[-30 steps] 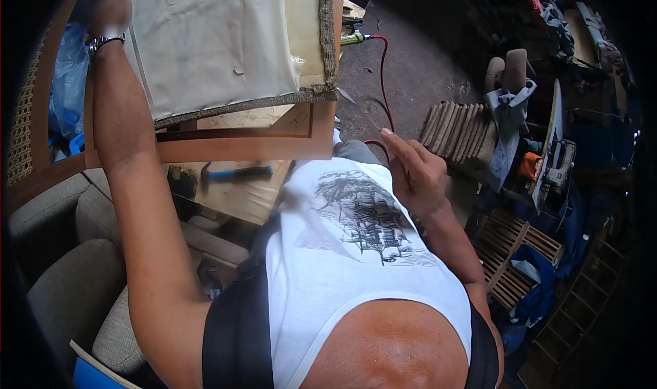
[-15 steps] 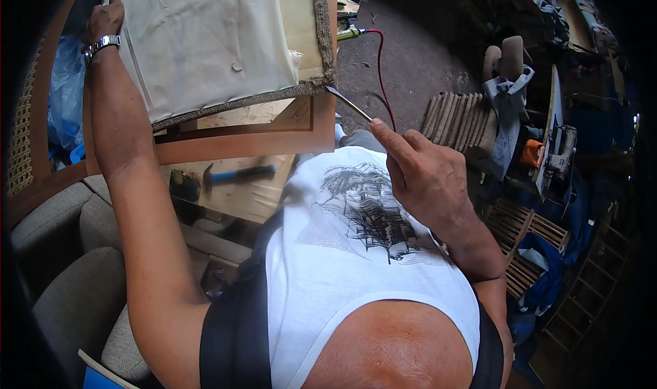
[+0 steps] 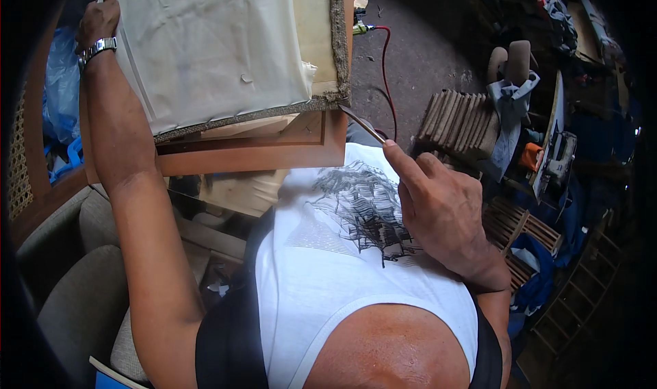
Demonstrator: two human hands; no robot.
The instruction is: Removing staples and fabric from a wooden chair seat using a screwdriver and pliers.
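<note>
An upholstered seat panel (image 3: pixel 212 53) with a pale cloth underside and a brown woven edge rests on a wooden frame (image 3: pixel 260 155). My left hand (image 3: pixel 100 23), with a metal watch at the wrist, grips its far left edge. In my right hand (image 3: pixel 438 201) is a flat-bladed screwdriver (image 3: pixel 363 123), its forefinger laid along the shaft. The blade's tip meets the panel's near right corner, where the cloth edge looks frayed. My fist hides the screwdriver's handle.
Grey cushions (image 3: pixel 85 293) lie at the lower left beside a clear plastic bag (image 3: pixel 61 81) higher up. A red hose (image 3: pixel 389 74) runs along the floor. To the right are stacked brown cushions (image 3: pixel 452 125), slatted wood (image 3: pixel 510 228) and a wooden ladder (image 3: pixel 582 286).
The panel, frame and my right hand with the screwdriver appear slightly further right and lower. The blue-handled hammer beneath the frame has gone out of sight. The blade stays at the corner.
</note>
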